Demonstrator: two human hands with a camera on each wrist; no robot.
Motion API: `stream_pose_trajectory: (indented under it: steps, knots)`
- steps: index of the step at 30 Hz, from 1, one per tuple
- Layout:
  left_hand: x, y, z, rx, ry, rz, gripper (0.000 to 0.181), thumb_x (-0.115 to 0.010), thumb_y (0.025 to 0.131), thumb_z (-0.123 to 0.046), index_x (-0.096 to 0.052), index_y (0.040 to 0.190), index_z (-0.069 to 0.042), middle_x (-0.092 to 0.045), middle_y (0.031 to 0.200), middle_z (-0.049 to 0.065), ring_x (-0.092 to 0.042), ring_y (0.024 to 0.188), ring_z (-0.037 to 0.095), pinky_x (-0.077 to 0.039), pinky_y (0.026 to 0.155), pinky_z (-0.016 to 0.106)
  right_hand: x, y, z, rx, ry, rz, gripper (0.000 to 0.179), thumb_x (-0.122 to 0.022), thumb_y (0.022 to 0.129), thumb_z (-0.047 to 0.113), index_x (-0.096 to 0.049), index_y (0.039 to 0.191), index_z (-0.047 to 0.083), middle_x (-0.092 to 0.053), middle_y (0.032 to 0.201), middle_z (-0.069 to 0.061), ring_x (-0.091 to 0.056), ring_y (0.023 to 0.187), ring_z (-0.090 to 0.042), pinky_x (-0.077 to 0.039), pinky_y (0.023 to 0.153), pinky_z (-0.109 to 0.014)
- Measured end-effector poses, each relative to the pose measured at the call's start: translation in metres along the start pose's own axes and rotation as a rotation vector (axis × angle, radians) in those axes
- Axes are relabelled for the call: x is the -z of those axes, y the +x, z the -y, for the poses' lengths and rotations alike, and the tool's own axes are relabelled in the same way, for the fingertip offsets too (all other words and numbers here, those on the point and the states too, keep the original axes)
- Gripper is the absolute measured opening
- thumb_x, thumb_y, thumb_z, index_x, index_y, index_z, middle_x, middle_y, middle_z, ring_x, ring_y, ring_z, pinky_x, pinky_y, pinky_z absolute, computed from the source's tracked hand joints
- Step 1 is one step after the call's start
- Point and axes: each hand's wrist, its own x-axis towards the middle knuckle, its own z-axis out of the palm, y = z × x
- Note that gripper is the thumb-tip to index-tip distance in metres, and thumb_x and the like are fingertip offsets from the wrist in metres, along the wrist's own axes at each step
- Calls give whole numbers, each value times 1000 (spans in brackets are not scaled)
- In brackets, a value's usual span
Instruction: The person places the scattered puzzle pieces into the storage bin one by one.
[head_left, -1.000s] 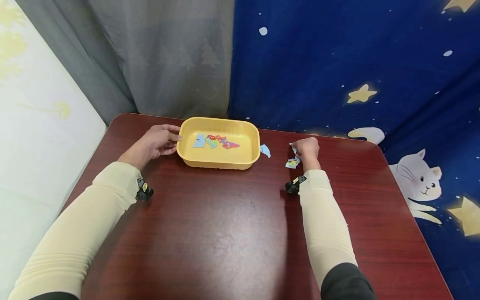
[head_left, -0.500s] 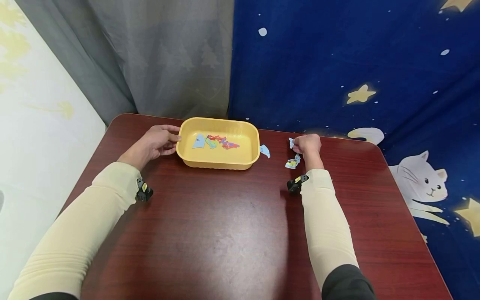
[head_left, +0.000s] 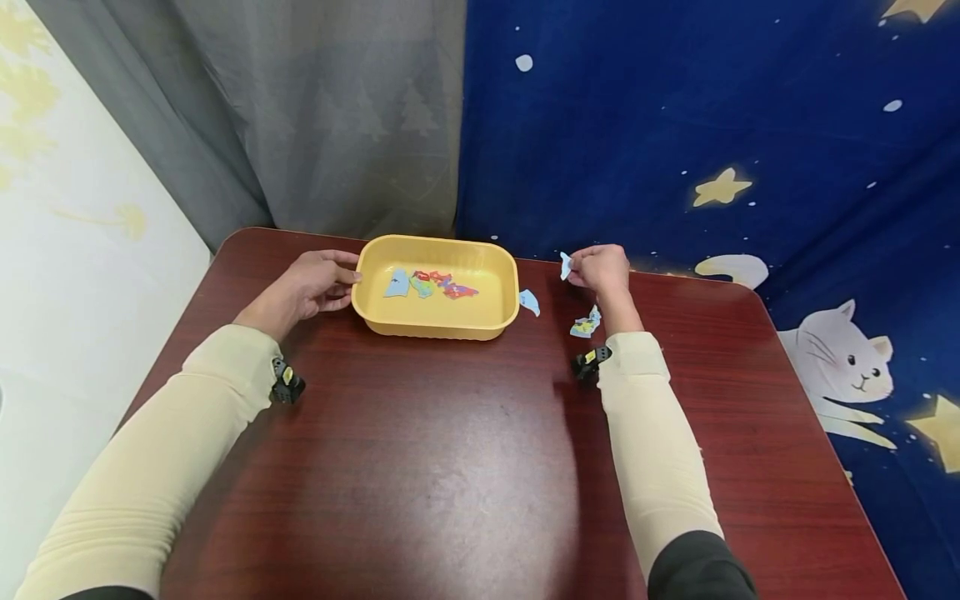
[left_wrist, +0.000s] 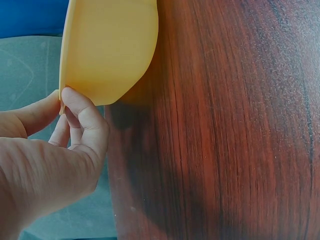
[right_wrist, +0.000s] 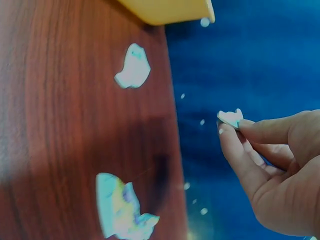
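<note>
A yellow plastic bin (head_left: 435, 330) stands near the table's back edge with several colourful puzzle pieces inside, among them a light blue one (head_left: 397, 283) and a red and purple one (head_left: 460, 291). My left hand (head_left: 311, 285) pinches the bin's left rim; the left wrist view shows thumb and fingers (left_wrist: 82, 117) on either side of it. Between thumb and fingertips, my right hand (head_left: 606, 271) holds a small light blue puzzle piece (right_wrist: 231, 118), raised near the back edge. Just right of the bin lies another light blue piece (head_left: 529, 302). A multicoloured piece (head_left: 585, 325) lies below the right hand.
The dark red wooden table (head_left: 450, 467) has its back edge against a grey curtain (head_left: 360, 125) and a blue star-patterned curtain (head_left: 600, 150). A white wall (head_left: 90, 250) runs along the left.
My right hand has lifted the light blue puzzle piece off the table and moved it up and left, away from the multicoloured piece. The left hand and the bin have stayed put.
</note>
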Motion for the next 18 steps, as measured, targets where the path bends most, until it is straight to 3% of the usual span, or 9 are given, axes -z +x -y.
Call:
stream_pose_trajectory:
  steps: [9, 13, 18]
  knots:
    - [0, 0, 0, -4, -12, 16, 47, -61, 95, -11, -45, 139, -13, -61, 75, -2, -59, 64, 10, -56, 66, 25, -13, -15, 29, 143, -99, 60, 16, -64, 92, 4, -70, 104, -4, -70, 99, -22, -68, 62, -9, -59, 71, -31]
    - [0, 0, 0, -6, -14, 18, 47, -60, 96, -11, -44, 140, -13, -61, 75, -2, -59, 64, 10, -56, 66, 25, -19, -20, 40, 165, -144, 88, 15, -64, 93, 6, -71, 103, -2, -69, 100, -21, -68, 64, -10, -58, 68, -27]
    - [1, 1, 0, -1, -19, 15, 46, -60, 96, -10, -44, 140, -13, -61, 76, -1, -58, 65, 10, -56, 67, 25, -28, -24, 50, 186, -180, 129, 15, -64, 93, 7, -72, 103, -1, -69, 101, -20, -72, 76, -21, -58, 69, -27]
